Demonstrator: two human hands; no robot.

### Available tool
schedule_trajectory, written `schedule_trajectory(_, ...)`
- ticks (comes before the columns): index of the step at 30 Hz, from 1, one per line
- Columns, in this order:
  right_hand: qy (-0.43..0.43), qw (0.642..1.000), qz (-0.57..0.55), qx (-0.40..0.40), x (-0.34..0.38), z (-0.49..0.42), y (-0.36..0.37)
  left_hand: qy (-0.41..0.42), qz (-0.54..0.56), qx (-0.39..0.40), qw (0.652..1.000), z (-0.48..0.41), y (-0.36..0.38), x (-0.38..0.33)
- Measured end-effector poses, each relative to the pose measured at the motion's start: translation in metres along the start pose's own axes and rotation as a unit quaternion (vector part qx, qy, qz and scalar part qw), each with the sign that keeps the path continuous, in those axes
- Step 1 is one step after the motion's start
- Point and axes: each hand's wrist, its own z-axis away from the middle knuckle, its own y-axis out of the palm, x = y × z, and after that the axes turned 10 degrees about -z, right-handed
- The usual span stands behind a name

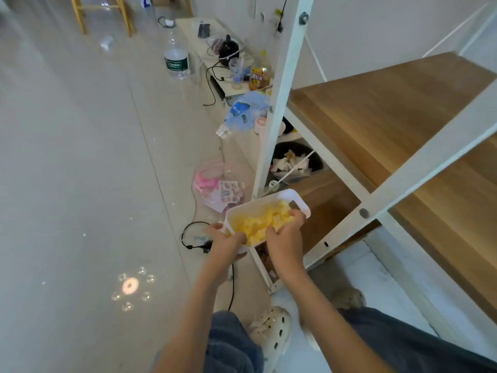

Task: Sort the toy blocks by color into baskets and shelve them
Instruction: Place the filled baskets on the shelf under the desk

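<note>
A white basket full of yellow toy blocks hangs in the air in front of the white-framed shelf unit. My left hand grips the basket's near left rim, fingers curled over the edge. My right hand grips the near right rim, fingers inside the basket touching the blocks. The basket's far end sits close to a lower wooden shelf board. Above it lies a bare upper wooden shelf board.
A black bin with paper waste stands behind the shelf's upright post. On the floor lie a clear bag with pink toys, a black cable, a water bottle and a low cluttered board. My feet stand at the bottom.
</note>
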Motion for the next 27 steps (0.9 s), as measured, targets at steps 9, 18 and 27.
schedule_trajectory(9, -0.045, 0.999, 0.022, -0.006, -0.019, -0.021, 0.019, -0.005, 0.018, 0.024, 1.0, -0.057, 0.051, 0.002)
schedule_trajectory(18, -0.049, 0.988, 0.145, -0.006, -0.042, -0.049, 0.018, 0.008, -0.066, 0.011, 0.998, -0.073, 0.076, -0.002)
schedule_trajectory(27, -0.084, 0.944, 0.316, -0.034, -0.048, -0.047, 0.02, 0.143, -0.3, -0.027, 0.943, -0.07, 0.072, -0.013)
